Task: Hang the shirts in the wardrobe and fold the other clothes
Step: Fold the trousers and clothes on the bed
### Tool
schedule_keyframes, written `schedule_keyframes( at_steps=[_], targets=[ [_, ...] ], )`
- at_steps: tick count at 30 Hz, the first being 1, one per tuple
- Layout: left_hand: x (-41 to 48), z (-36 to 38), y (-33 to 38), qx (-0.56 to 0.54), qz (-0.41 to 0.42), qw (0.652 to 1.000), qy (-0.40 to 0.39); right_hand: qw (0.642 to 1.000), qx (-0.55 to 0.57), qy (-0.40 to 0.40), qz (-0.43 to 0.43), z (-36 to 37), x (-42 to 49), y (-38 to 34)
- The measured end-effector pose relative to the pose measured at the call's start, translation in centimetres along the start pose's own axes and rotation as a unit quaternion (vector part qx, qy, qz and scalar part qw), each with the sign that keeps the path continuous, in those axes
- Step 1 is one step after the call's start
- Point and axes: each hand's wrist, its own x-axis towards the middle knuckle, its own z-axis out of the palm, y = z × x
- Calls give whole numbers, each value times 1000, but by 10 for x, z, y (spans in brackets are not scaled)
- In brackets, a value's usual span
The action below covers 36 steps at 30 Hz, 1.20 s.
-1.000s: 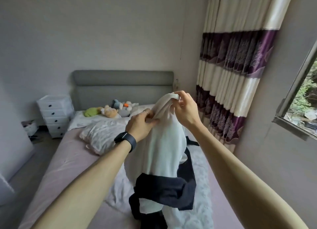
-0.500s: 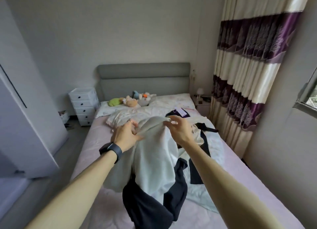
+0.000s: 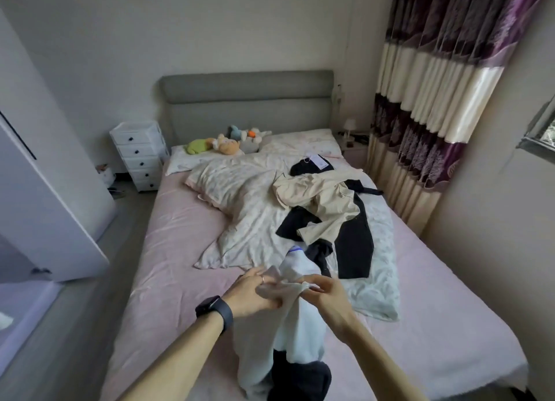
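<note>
A white garment with dark navy trim [image 3: 297,334] hangs from both my hands over the near end of the pink bed [image 3: 168,250]. My left hand [image 3: 255,292], with a black watch on its wrist, grips the cloth's top edge on the left. My right hand [image 3: 324,295] pinches the same edge on the right. The garment's dark lower part [image 3: 300,379] drapes near the bottom of the view. Further up the bed lies a cream shirt [image 3: 321,202] on top of black clothes [image 3: 354,244].
A rumpled floral duvet [image 3: 240,202] covers the bed's middle, with plush toys [image 3: 225,142] by the grey headboard. A white drawer unit [image 3: 138,154] stands at the left, a white wardrobe door [image 3: 45,196] nearer left, and a purple-and-cream curtain [image 3: 426,109] at the right.
Both hands have come down from chest height to just above the bed with the white garment. The view has tilted down, showing more of the bed.
</note>
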Motion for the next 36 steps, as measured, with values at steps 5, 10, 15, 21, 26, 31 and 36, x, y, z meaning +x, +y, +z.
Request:
schedule_keyframes(
  at_steps=[5,10,15,21,26,31,36],
  targets=[
    [-4,58,-14,-22,-9,1000,0,986,116,64,102,-11,-33,55],
    [-18,92,-25,-36,-12,998,-58,948,91,102,286,-9,-40,85],
    [-30,102,-37,-18,2,997,-79,898,-91,38,429,10,-16,94],
    [-34,82,-69,-31,-27,986,-161,884,-334,16,327,31,6,113],
    [-18,46,-85,-92,-85,989,-83,950,-197,131,205,33,0,67],
    [18,-8,-86,-63,-86,994,37,982,-117,141,55,42,4,-16],
    [45,-70,-54,-56,36,989,131,975,-167,116,-87,56,11,-102]
  ],
)
